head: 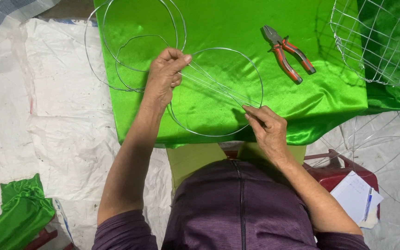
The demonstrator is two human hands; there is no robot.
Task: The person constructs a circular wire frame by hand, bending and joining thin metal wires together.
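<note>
On green cloth (237, 28), left hand (164, 76) and right hand (267, 127) pinch opposite ends of straight wires (214, 85) spanning a wire ring (251, 69).

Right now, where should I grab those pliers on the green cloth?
Take the pliers by the two red handles, coming from the lower right. The handles splay open that way, while the metal jaws point up-left. They lie flat on the green cloth, clear of both hands.

Red-handled pliers (287, 53) lay on the green cloth (237, 23) beyond the right hand, a wire mesh basket (376, 41) farther right, spare wire hoops (135, 44) beyond the left hand, a notepad (355, 194) near the right elbow
</note>
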